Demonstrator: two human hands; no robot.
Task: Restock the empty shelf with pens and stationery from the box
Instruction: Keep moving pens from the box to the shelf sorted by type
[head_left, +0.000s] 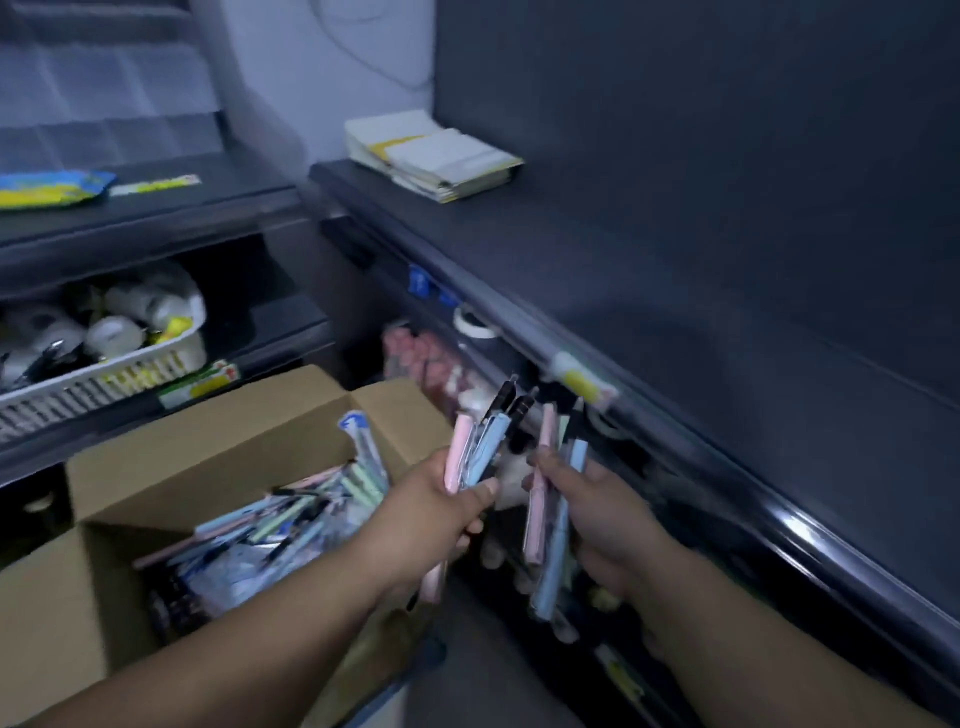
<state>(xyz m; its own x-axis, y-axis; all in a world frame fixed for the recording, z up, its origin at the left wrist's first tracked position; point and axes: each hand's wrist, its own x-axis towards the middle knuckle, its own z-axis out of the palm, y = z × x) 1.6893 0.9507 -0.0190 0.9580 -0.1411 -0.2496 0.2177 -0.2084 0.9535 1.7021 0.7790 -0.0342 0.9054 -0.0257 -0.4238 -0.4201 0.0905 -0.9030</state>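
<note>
I am gripping slim plastic pens (480, 447) in both fists beside the smooth dark shelf (675, 270)
My left hand (441, 512) is curling round pink, pale blue and black barrels; my right hand (597, 525) is clasping a second bunch (550, 499), held upright. The open cardboard box (218, 441) just left is holding more loose pens; flat notepads (436, 156) are lying at the shelf's far end

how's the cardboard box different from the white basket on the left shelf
The cardboard box is brown with solid walls and open flaps; the white basket is slotted plastic. The box holds loose pastel pens, the basket white rolls. Both are open-topped and stocked.
</note>
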